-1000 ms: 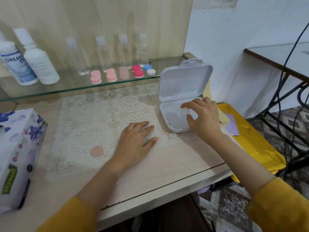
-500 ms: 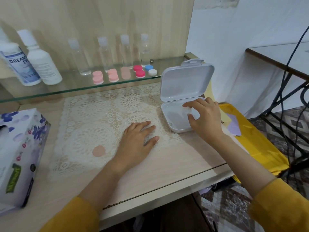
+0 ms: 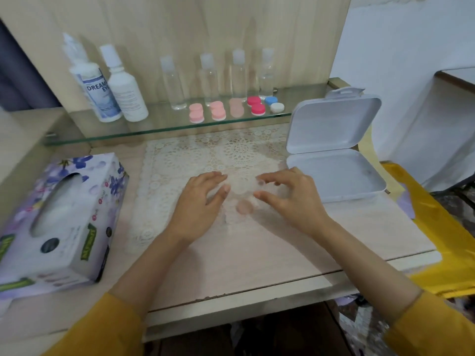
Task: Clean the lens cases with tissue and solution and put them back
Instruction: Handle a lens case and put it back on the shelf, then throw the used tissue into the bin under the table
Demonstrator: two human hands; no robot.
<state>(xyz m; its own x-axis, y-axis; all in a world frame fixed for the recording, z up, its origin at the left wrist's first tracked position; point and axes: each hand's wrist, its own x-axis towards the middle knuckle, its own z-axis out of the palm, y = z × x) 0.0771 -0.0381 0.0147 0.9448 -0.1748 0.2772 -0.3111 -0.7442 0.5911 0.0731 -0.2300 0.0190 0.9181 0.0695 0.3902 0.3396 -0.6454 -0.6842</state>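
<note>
My right hand (image 3: 290,201) and my left hand (image 3: 200,204) meet over the lace mat (image 3: 180,160). Between their fingertips is a small clear lens case (image 3: 241,187), blurred and hard to make out. The right thumb and forefinger pinch its right end, and the left thumb and fingers close on its left end. A loose pink cap (image 3: 244,207) lies on the mat just below them. The white hinged box (image 3: 334,176) stands open at the right. Pink, red, blue and white lens cases (image 3: 236,109) sit on the glass shelf beside two solution bottles (image 3: 113,86).
A flowered tissue box (image 3: 61,217) lies at the left on the wooden table. Several small clear bottles (image 3: 208,78) line the back of the glass shelf (image 3: 164,129). A yellow bag (image 3: 442,227) hangs off the table's right edge.
My right hand has left the open white box and moved left to the middle of the mat with the clear piece. My left hand lifted off the mat to meet it. The camera shifted left.
</note>
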